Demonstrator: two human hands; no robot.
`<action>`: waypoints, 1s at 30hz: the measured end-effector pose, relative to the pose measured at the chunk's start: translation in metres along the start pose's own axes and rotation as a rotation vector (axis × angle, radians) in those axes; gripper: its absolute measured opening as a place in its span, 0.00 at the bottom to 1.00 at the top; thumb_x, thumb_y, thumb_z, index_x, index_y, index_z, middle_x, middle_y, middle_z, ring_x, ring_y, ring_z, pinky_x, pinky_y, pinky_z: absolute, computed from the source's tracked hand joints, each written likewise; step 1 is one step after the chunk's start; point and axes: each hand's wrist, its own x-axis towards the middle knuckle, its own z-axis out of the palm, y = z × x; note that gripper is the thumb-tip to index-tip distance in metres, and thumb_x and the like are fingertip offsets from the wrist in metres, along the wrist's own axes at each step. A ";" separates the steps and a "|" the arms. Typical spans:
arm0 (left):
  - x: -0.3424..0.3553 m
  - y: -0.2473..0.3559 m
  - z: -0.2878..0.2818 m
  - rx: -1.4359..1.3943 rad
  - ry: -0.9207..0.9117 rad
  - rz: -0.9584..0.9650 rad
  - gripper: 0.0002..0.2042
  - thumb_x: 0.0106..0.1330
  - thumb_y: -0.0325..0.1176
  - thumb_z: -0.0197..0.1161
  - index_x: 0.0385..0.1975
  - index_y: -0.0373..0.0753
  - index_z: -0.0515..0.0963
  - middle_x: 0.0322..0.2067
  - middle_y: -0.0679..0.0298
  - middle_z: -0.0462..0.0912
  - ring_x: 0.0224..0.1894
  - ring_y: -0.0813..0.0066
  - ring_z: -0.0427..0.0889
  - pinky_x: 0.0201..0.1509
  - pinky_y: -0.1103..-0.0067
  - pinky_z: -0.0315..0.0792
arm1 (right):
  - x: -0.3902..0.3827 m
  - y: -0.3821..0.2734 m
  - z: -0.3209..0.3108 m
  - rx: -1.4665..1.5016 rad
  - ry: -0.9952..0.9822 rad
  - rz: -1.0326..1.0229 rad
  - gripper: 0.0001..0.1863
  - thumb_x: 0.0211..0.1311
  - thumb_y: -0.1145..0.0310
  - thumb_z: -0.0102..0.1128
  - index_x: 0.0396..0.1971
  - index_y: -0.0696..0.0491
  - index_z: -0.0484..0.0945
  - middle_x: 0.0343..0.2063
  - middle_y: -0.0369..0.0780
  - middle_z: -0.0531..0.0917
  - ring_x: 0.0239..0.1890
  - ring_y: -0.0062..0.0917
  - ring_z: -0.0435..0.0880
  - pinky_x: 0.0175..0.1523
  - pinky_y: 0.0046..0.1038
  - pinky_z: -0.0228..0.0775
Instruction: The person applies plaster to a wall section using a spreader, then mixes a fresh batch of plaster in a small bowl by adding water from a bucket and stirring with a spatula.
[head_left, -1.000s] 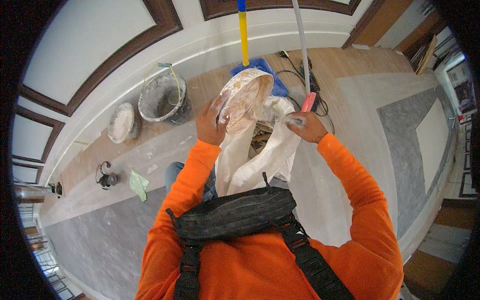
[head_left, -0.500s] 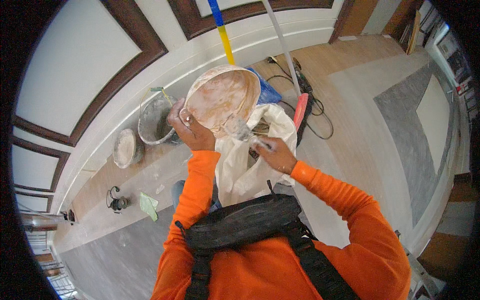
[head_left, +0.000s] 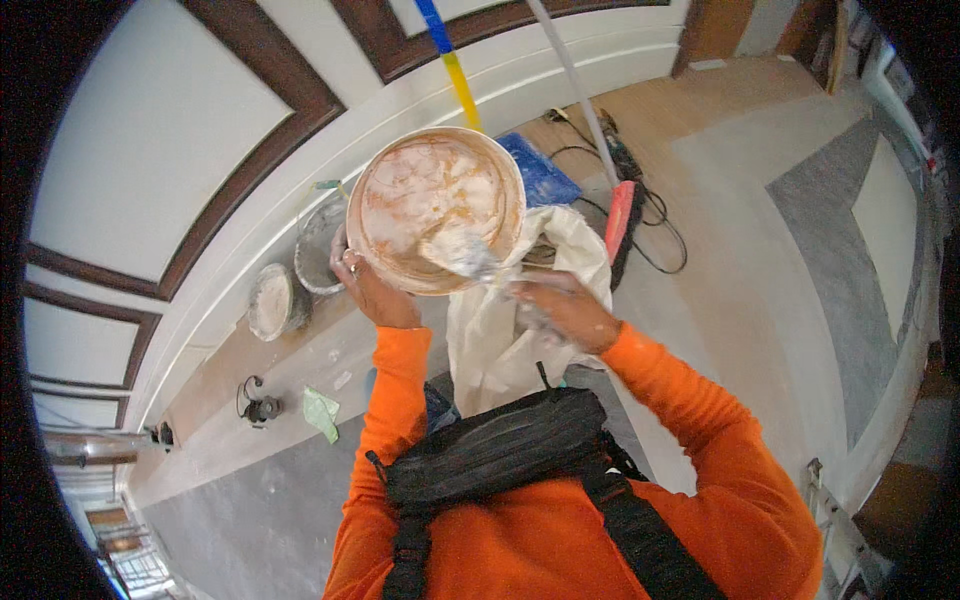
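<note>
The left hand (head_left: 375, 285) is clamping its grip on the rim of a round, off-white bucket (head_left: 508, 190) smeared inside with whitish and tan residue, holding it at about 8 o'clock of its mouth. The bucket is tilting its open side toward the wearer, and its bottom is showing. The right hand (head_left: 565, 310) is closing its grip around a small scraping tool with a flat, whitish-coated blade (head_left: 465, 252); the hand is showing blurred, and its fingers are hiding most of the handle. The blade is lying within the bucket's outline at roughly 5 o'clock; whether it is touching the inner surface, one cannot tell.

Taking the bucket as the clock's centre, an open, creamy-white fabric sack (head_left: 480, 340) is standing near 5 o'clock, partly behind the right hand. A yellow-and-blue pole (head_left: 455, 75) is rising at 12 o'clock. A flat, blue plastic piece (head_left: 542, 170) is resting just beside the bucket's outline, between 2 and 3 o'clock, and a red broom-like head (head_left: 620, 212) on a pale grey pole (head_left: 575, 75) is standing at 3 o'clock. A dark, residue-coated bucket (head_left: 318, 240) is sitting between 8 and 9 o'clock, with a smaller tub (head_left: 297, 303) near it at 8. A pale green cloth (head_left: 320, 413) is lying on the floor (head_left: 720, 230) at 7 o'clock.
</note>
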 end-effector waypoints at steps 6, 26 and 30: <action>0.016 -0.009 -0.035 -0.215 0.062 -0.165 0.20 0.72 0.41 0.41 0.58 0.35 0.59 0.56 0.53 0.67 0.58 0.61 0.70 0.60 0.68 0.68 | -0.019 0.030 -0.080 -0.848 0.340 -0.524 0.17 0.56 0.61 0.59 0.42 0.54 0.79 0.30 0.43 0.82 0.29 0.31 0.82 0.35 0.31 0.72; 0.024 -0.011 -0.024 0.244 0.018 -0.238 0.17 0.72 0.39 0.44 0.48 0.31 0.73 0.49 0.57 0.76 0.51 0.71 0.74 0.55 0.74 0.70 | 0.064 -0.112 -0.069 -1.231 0.053 -0.345 0.20 0.51 0.55 0.59 0.37 0.55 0.80 0.32 0.50 0.82 0.35 0.45 0.81 0.42 0.40 0.73; 0.021 -0.022 -0.072 0.444 -0.082 -0.173 0.15 0.69 0.36 0.48 0.49 0.33 0.71 0.49 0.56 0.75 0.53 0.65 0.72 0.60 0.69 0.65 | 0.134 -0.123 -0.008 -1.553 0.018 -0.127 0.23 0.48 0.53 0.62 0.37 0.57 0.80 0.38 0.52 0.81 0.42 0.45 0.80 0.49 0.39 0.71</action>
